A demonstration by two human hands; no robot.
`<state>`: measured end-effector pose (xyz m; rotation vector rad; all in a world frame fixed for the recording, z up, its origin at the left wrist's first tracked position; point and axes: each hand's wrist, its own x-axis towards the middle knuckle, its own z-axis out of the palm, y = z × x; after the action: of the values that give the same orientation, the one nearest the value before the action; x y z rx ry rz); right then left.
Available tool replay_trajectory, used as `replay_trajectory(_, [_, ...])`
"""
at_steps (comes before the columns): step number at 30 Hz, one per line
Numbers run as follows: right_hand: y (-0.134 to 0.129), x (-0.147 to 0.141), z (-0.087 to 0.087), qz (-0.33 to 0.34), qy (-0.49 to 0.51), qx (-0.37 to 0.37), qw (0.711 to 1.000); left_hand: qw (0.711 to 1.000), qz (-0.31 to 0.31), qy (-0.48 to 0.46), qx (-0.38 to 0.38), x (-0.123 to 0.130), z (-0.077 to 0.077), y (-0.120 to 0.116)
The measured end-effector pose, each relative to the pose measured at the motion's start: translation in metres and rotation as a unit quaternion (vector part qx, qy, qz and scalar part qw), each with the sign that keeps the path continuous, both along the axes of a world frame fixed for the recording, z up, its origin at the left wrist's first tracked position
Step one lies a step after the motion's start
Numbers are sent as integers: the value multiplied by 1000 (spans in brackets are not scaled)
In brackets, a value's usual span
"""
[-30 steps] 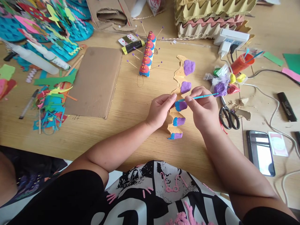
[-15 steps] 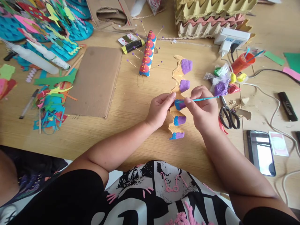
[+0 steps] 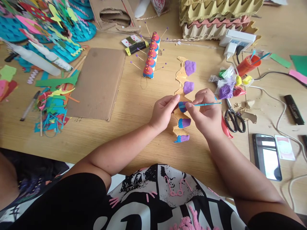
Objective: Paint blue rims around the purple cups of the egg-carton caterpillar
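An orange egg-carton strip (image 3: pixel 181 75) lies lengthwise away from me, with purple clay on several cups and blue clay on the three nearest ones. My left hand (image 3: pixel 164 110) pinches the strip's left edge at the middle cup. Between the thumb and fingers of my right hand (image 3: pixel 206 111) is a thin blue tool (image 3: pixel 207 104), its tip over the blue clay of that middle cup. The tip itself is partly hidden by the thumb.
Beyond stands a red and blue carton caterpillar (image 3: pixel 151 54) with pins. Cardboard (image 3: pixel 98 83) and paper scraps lie left. Clay bags (image 3: pixel 226 91), scissors (image 3: pixel 235 119), an orange cup (image 3: pixel 248 65) and a phone (image 3: pixel 268 156) are right. Egg trays (image 3: pixel 216 19) are stacked behind.
My right hand has shifted slightly left with the blue tool, and its thumb now covers more of the middle cup. My left hand has stayed in place.
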<state>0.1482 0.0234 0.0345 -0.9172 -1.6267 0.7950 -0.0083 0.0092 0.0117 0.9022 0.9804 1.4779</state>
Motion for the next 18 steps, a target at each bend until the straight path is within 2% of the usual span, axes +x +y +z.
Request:
replay_trajectory(6, [-1,-1,1,-2,-13,30,999,1000,8,-3,19,-1,-2,2])
replay_trajectory(13, [0,-3,-2,-15,52,-10,998,999,16,5,40,-1,-2,0])
replay_trajectory(18, [-1,-4,-1,-27,99,-35,994,999,-11,-32,-14,0,4,-1])
